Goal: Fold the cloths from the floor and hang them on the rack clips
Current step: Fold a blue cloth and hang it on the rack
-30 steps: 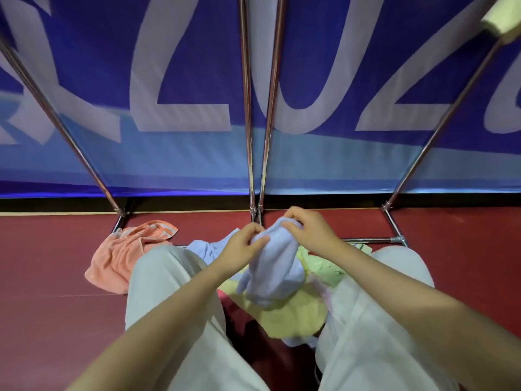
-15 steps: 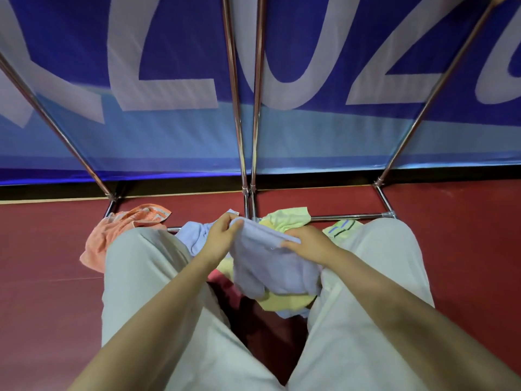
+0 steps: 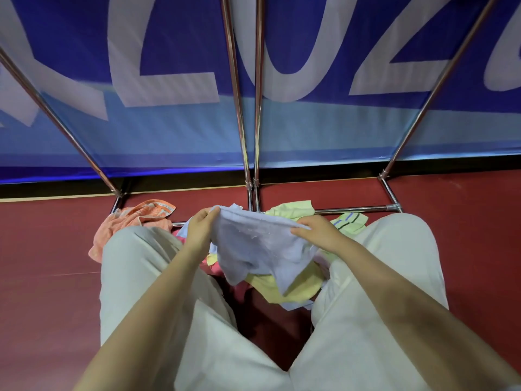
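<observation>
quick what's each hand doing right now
Left hand: pinches one top corner of the lavender cloth.
Right hand: grips the same cloth's other end.

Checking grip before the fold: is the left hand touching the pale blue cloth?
Touching. Head view shows the left hand pinching the pale blue cloth at its top edge.

The metal rack poles [image 3: 239,108] run off the top edge, so any clips are out of sight. The pale lavender cloth [image 3: 259,249] and the white-trousered knees [image 3: 135,263] cover much of the yellow cloth [image 3: 284,286] and the pile beneath.
</observation>
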Available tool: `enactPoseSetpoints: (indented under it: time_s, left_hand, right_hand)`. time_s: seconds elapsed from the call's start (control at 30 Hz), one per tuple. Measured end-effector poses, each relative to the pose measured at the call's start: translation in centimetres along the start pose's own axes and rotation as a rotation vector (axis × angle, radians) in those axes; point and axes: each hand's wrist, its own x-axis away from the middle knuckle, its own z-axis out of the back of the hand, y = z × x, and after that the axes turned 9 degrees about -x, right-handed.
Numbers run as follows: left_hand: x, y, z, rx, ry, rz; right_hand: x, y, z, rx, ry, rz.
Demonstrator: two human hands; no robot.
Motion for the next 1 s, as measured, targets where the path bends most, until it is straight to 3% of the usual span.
enactPoseSetpoints:
  time_s: [0.1,0.27,0.4,0.67,0.9,1.0]
  left_hand:
    - [0.0,-0.1,0.3,0.013,-0.108,0.054]
    - [0.0,-0.5,-0.6,-0.160,-0.115,-0.006]
    - [0.0,-0.7,-0.8,-0.221,-0.093,-0.055]
    - [0.7,-1.1,-1.7,-0.418,-0.275,-0.187]
    - [0.9,-0.5,-1.1,-0.404,-0.279,-0.223]
    - [0.7,-0.6,-0.9,-0.507,-0.293,-0.250]
  right_hand:
    - [0.1,0.0,1.0,-0.199,0.107,-0.050]
    - [1.0,-0.2,2.5,-0.456,0.194,-0.080]
    - [1.5,-0.2,2.3,-0.467,0.199,-0.057]
    - [0.9,0.9,3.2,-0.584,0.497,-0.118]
    - [0.6,1.3,4.1,-0.582,0.800,-0.135]
    - [0.7,1.6,4.8,-0.571,0.896,-0.138]
